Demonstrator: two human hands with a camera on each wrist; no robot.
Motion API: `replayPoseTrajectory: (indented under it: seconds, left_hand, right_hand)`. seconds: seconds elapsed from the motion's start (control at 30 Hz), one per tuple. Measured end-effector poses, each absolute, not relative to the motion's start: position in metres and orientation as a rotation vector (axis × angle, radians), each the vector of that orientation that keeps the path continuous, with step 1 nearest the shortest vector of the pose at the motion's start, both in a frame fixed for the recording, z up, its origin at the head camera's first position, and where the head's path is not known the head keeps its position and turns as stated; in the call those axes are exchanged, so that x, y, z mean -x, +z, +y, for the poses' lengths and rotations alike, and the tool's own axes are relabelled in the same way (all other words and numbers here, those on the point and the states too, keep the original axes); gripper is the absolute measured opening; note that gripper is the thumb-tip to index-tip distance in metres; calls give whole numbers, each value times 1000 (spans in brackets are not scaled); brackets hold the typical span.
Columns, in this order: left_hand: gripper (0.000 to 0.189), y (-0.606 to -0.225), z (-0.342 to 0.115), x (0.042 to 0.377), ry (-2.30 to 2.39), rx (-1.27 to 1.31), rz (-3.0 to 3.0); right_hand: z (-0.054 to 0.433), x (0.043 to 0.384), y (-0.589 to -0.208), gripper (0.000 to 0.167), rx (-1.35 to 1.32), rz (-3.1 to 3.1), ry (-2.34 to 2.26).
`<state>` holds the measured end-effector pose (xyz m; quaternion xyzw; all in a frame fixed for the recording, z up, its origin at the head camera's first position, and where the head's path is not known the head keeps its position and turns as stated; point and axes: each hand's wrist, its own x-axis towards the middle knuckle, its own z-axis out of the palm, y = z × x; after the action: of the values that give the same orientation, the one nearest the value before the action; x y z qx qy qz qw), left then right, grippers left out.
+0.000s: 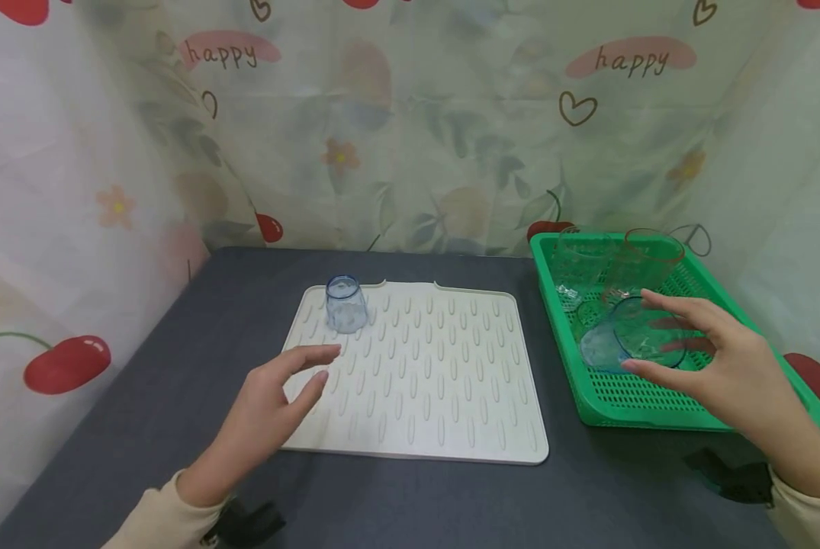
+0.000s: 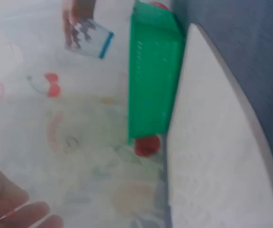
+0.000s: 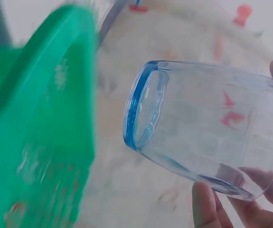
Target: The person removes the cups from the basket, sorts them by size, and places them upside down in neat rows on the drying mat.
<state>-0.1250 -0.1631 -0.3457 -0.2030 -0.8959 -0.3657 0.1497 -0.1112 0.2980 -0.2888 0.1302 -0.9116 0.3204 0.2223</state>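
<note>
In the head view my right hand (image 1: 732,366) holds a clear glass tumbler (image 1: 602,349) with a blue base over the green basket, thumb on one side and fingers on the other. The right wrist view shows this tumbler (image 3: 198,128) lying sideways, fingers and thumb round its wide end, its blue base toward the basket. My left hand (image 1: 265,408), fingers slightly bent and apart, hovers by the near left part of the white draining mat (image 1: 444,450) and holds nothing. A similar blue-based glass (image 1: 346,306) stands upside down at the mat's far left corner.
The green plastic basket (image 1: 567,381) stands on the dark table (image 1: 410,503) right of the mat. Further clear glasses (image 1: 581,263) stand in its far part, one with a reddish rim (image 1: 653,232). A patterned curtain (image 1: 416,137) hangs behind and at both sides.
</note>
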Motion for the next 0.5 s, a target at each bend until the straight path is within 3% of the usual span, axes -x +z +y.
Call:
replayPoseTrajectory:
  seconds: [0.23, 0.5]
  left_hand:
    - [40, -325, -129, 118, -1341, 794, -2295]
    - [50, -323, -92, 114, -1546, 990, -2249]
  right_hand:
    - [252, 107, -287, 88, -637, -2451, 878]
    - [214, 104, -290, 86, -797, -2498, 912]
